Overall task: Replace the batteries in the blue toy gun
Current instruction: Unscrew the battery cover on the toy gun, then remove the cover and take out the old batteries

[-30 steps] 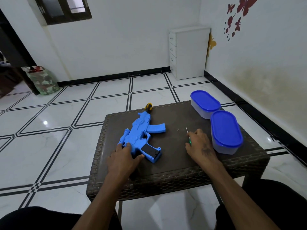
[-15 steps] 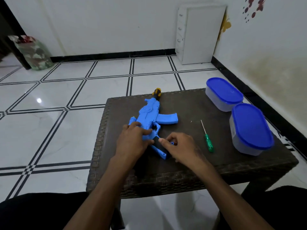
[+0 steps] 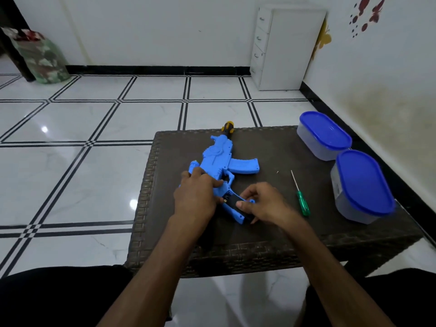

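On the table [image 3: 271,244], both hands on the blue toy gun [image 3: 220,159], fingers curled.

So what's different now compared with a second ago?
The right hand let go of the green screwdriver, which now lies on the table, and moved left to the blue toy gun, its fingers at the open black battery compartment. The left hand stays on the gun; both blue-lidded containers are unmoved.
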Tool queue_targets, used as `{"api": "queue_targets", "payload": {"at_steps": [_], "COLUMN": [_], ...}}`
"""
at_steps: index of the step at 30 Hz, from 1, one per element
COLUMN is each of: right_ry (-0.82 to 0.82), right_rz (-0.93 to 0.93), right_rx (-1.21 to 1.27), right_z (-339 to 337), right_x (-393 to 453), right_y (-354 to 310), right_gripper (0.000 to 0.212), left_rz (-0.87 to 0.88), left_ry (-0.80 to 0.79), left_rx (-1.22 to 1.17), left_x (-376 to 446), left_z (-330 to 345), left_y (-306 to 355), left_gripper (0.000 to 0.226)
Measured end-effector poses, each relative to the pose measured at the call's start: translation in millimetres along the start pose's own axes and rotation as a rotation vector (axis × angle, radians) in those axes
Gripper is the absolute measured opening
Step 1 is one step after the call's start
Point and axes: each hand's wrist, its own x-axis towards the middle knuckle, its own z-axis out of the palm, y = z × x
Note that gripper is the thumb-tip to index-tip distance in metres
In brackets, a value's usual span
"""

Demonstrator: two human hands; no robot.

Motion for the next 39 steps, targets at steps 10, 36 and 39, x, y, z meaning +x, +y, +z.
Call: {"api": "queue_targets", "payload": {"at_steps": [10, 36, 39], "right_ry": [0.077, 0.329, 0.376], "right_rz": [-0.075, -0.421, -0.395], "right_rx": [0.117, -0.408, -0.407], "right_z": [-23, -34, -54], "right_x": [-29, -36, -37], "right_y": [4, 34, 27], "right_gripper": [0.021, 0.01, 0.01], "left_rz": [0.006, 0.056, 0.088], "left_ry": [-0.013, -0.086, -0.063], "left_rx": [0.05, 0.201, 0.187], "left_x": [-3, -8, -6], "left_z": [1, -3, -7], "left_y": [-1, -3, 0], "left_gripper": [0.055, 0.07, 0.071]}}
